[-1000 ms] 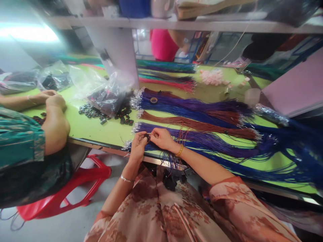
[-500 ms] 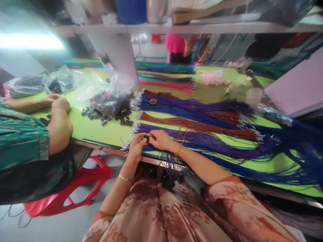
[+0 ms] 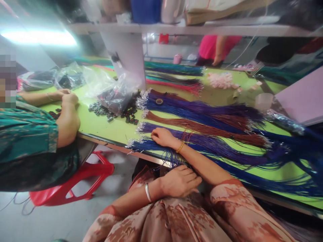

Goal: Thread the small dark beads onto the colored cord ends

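Observation:
My left hand [image 3: 180,181] is over my lap, palm down, with its fingers stretched out and slightly bent. What lies under its palm is hidden. My right hand [image 3: 163,137] rests on the wire bundles at the table's near edge. Its fingers are curled together in a pinch, and I cannot make out what is between them. Under and beside it run a purple wire bundle [image 3: 202,141] and a blue wire bundle [image 3: 142,144] with silvery ends at the left. Loose blue wires [image 3: 174,158] hang over the edge below my right wrist.
Brown wires [image 3: 171,121] and a tape roll [image 3: 159,101] lie farther back. Grey and black connectors [image 3: 101,111] are heaped by a plastic bag [image 3: 118,97]. At left a co-worker's arms [image 3: 68,117] rest on the table. A red stool [image 3: 75,181] stands below.
My left hand has left the dark connector at my right fingertips and moved down and right to my lap, covering dark pieces there. My right hand stays on the wires. The view has shifted slightly.

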### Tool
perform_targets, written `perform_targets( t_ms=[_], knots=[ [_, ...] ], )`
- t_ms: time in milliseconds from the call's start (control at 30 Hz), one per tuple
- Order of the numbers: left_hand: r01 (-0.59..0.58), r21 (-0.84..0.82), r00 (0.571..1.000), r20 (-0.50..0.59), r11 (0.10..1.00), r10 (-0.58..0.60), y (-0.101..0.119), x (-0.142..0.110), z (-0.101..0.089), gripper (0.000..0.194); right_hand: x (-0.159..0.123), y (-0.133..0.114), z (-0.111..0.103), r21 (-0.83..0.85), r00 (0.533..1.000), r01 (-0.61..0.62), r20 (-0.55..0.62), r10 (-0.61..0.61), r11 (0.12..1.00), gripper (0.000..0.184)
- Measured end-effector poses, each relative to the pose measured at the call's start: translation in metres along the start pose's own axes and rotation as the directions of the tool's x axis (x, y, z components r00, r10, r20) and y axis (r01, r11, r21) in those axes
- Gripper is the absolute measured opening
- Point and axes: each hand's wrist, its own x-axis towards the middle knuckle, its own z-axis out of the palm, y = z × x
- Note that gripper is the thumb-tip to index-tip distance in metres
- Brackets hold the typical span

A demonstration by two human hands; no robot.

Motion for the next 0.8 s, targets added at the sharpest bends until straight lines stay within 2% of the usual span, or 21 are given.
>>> perform_targets(
  t_ms=[67,133,167,233,267,300,333,367,400,433,500,600,700,800],
  knots=[
    [-0.006,-0.027,0.996,-0.093,1.0,0.004,-0.002,-0.005,-0.004,0.036,0.002,-0.004,0.003,-0.074,0.999,-0.05,0.014,0.051,0.996,0.017],
    [0.082,-0.053,0.966,-0.24,0.995,-0.092,-0.011,-0.015,-0.019,0.031,0.003,-0.007,0.004,-0.12,0.997,-0.057,0.039,0.062,0.991,0.016],
    [0.164,-0.063,0.933,-0.316,0.985,-0.175,-0.02,-0.023,-0.031,0.029,0.003,-0.009,0.005,-0.14,0.996,-0.058,0.065,0.067,0.989,0.015],
    [0.375,-0.07,0.816,-0.449,0.925,-0.365,-0.045,-0.041,-0.06,0.029,0.001,-0.011,0.007,-0.182,0.993,-0.063,0.091,0.08,0.981,0.015],
    [0.436,-0.07,0.769,-0.489,0.897,-0.412,-0.062,-0.051,-0.076,0.035,0.0,-0.013,0.008,-0.201,0.993,-0.061,0.092,0.08,0.978,0.016],
    [0.521,-0.068,0.698,-0.54,0.851,-0.471,-0.08,-0.061,-0.092,0.039,-0.002,-0.013,0.009,-0.216,0.994,-0.049,0.09,0.07,0.975,0.017],
    [0.667,-0.057,0.567,-0.608,0.743,-0.556,-0.098,-0.072,-0.107,0.042,-0.004,-0.014,0.011,-0.225,0.995,-0.028,0.086,0.049,0.974,0.018],
    [0.781,-0.036,0.469,-0.627,0.624,-0.622,-0.117,-0.082,-0.121,0.044,-0.007,-0.014,0.012,-0.229,0.996,-0.001,0.082,0.02,0.973,0.019],
    [0.852,-0.004,0.41,-0.617,0.523,-0.672,-0.134,-0.09,-0.132,0.047,-0.009,-0.014,0.013,-0.227,0.996,0.026,0.084,-0.007,0.974,0.019],
    [0.891,0.038,0.384,-0.596,0.453,-0.705,-0.15,-0.097,-0.141,0.049,-0.01,-0.013,0.014,-0.22,0.995,0.046,0.094,-0.026,0.974,0.019],
    [0.913,0.123,0.393,-0.53,0.39,-0.752,-0.174,-0.107,-0.152,0.049,-0.012,-0.011,0.016,-0.198,0.996,0.048,0.081,-0.032,0.979,0.019],
    [0.892,0.238,0.451,-0.46,0.384,-0.764,-0.19,-0.114,-0.155,0.035,-0.012,-0.006,0.019,-0.088,1.0,0.009,-0.001,-0.009,0.996,0.016],
    [0.875,0.283,0.483,-0.455,0.393,-0.748,-0.189,-0.116,-0.154,0.027,-0.01,-0.002,0.021,0.143,0.993,0.0,-0.116,0.017,0.99,0.013],
    [0.862,0.321,0.503,-0.435,0.393,-0.747,-0.183,-0.117,-0.155,0.021,-0.008,-0.001,0.022,0.381,0.979,0.0,-0.189,0.079,0.924,0.012]
  ],
)
